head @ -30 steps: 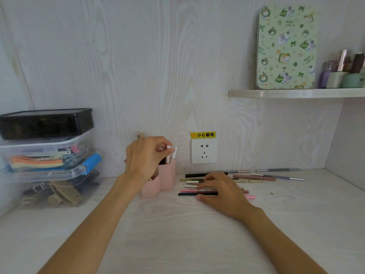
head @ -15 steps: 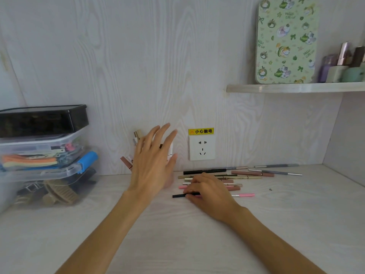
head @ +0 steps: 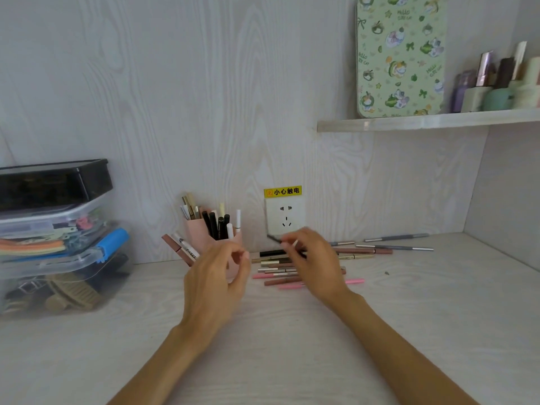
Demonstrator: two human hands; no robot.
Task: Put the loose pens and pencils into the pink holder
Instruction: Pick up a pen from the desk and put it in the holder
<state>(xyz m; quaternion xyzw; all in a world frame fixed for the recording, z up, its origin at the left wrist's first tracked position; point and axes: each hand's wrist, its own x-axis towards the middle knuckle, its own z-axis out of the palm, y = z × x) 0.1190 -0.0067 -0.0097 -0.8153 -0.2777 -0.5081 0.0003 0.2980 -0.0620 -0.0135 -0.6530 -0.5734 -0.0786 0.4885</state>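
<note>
Holder (head: 201,233) part-filled; we pinch black pen (head: 285,247) in right hand (head: 314,264), left hand (head: 216,276) loosely open; pile (head: 280,273) remains at 3 o'clock.

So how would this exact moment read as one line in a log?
right hand: pinches black pen, lifted off desk | left hand: empty, before pink holder | loose pens: many remain on desk
</note>
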